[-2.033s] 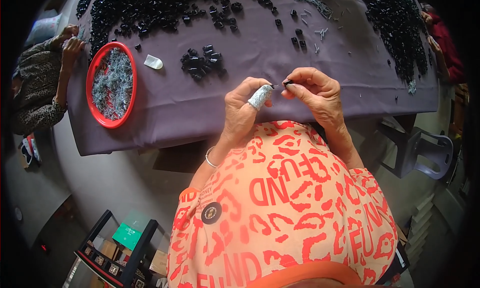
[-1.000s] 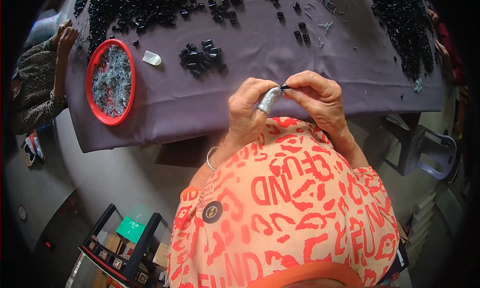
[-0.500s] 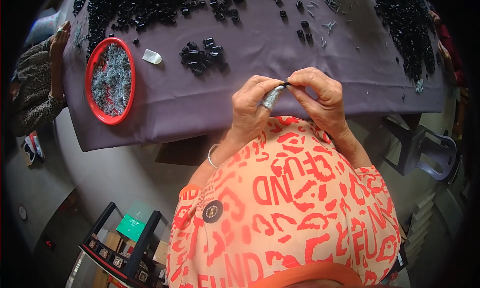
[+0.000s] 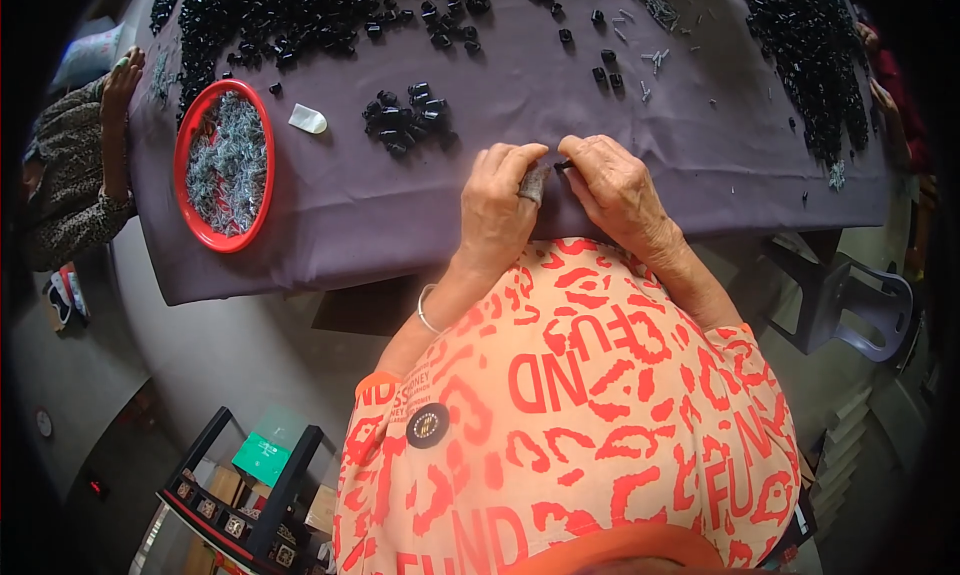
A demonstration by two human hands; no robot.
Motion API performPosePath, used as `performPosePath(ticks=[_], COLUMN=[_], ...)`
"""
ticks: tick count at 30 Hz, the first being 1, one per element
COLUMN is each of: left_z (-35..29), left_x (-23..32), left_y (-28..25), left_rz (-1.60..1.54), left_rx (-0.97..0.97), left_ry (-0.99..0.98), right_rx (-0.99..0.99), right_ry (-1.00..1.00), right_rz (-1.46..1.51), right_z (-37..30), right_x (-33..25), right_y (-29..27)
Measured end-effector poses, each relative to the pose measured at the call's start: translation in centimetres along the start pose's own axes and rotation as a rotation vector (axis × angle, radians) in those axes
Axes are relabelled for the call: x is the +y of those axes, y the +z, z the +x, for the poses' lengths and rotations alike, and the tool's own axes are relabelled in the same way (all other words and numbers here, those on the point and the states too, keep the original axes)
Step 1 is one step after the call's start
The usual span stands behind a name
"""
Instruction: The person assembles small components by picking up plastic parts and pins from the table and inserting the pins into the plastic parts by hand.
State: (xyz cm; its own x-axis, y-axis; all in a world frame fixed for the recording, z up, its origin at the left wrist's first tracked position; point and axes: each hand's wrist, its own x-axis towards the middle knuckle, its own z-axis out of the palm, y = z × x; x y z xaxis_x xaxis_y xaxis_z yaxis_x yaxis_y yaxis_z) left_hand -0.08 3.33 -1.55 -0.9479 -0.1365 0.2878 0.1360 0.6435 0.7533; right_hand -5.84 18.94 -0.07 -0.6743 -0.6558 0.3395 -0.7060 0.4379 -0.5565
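Note:
Over the near edge of the cloth-covered table, my right hand (image 4: 618,187) pinches a small black plastic piece (image 4: 564,164) between thumb and fingertips. My left hand (image 4: 496,197) is just to its left, fingers bent and pressed together, with silvery tape (image 4: 533,183) wrapped round one digit. What the left fingers hold, if anything, is hidden. A narrow gap separates the two hands. Beyond them, to the left, lies a small heap of black plastic pieces (image 4: 408,118).
A red oval basket (image 4: 182,180) holds many thin silvery metal pieces. Beside it lies a white rounded tab (image 4: 308,119). Large black piles (image 4: 270,15) cover the far table, with more at the right (image 4: 810,65). Other people's hands (image 4: 120,80) rest at both table sides. A grey chair (image 4: 868,310) stands right.
My hands, which met at the black piece, have come apart. The left has drawn slightly left and turned; the right has moved slightly left and tilted, keeping the black piece.

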Motion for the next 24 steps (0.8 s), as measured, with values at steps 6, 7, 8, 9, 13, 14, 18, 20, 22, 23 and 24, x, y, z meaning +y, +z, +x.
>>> performPosePath(ticks=[6,7,8,9,13,14,18,20,22,23,24], left_z=[2.0,2.1,2.2,2.4,2.5,2.5,2.6,2.8,3.1,3.1,3.0], left_x=[1.8,1.0,1.0,1.0,0.8,0.8,0.6,0.3,0.3,0.4,0.5], left_y=[-1.8,-1.5,-1.5,-1.4,-1.2,-1.3,-1.5,-1.7,-1.6,-1.6,-1.6], left_rz=[-0.714,-0.726,-0.718,-0.723,-0.738,-0.746,-0.772,-0.833,-0.77,-0.774,-0.765], left_rx=[-0.41,-0.427,-0.418,-0.435,-0.453,-0.46,-0.499,-0.525,-0.549,-0.558,-0.524], left_ry=[-0.71,-0.719,-0.713,-0.752,-0.792,-0.803,-0.809,-0.809,-0.811,-0.805,-0.828], right_rx=[-0.009,-0.016,-0.021,-0.016,0.01,0.015,-0.002,-0.019,-0.098,-0.095,-0.095], right_ry=[0.03,0.031,0.031,0.004,-0.049,-0.054,-0.096,-0.112,-0.08,-0.075,-0.046], right_rz=[0.049,0.053,0.056,0.066,0.114,0.115,0.031,0.019,0.094,0.086,0.104], right_z=[0.2,0.2,0.3,0.2,-0.3,-0.3,-0.1,-0.2,-0.4,-0.3,-0.1], right_x=[-0.1,-0.3,-0.4,-0.3,0.4,0.3,0.4,0.6,1.0,1.0,0.8], right_y=[-0.1,-0.2,-0.3,-0.3,0.0,0.0,-0.1,-0.2,-0.5,-0.7,-1.0])
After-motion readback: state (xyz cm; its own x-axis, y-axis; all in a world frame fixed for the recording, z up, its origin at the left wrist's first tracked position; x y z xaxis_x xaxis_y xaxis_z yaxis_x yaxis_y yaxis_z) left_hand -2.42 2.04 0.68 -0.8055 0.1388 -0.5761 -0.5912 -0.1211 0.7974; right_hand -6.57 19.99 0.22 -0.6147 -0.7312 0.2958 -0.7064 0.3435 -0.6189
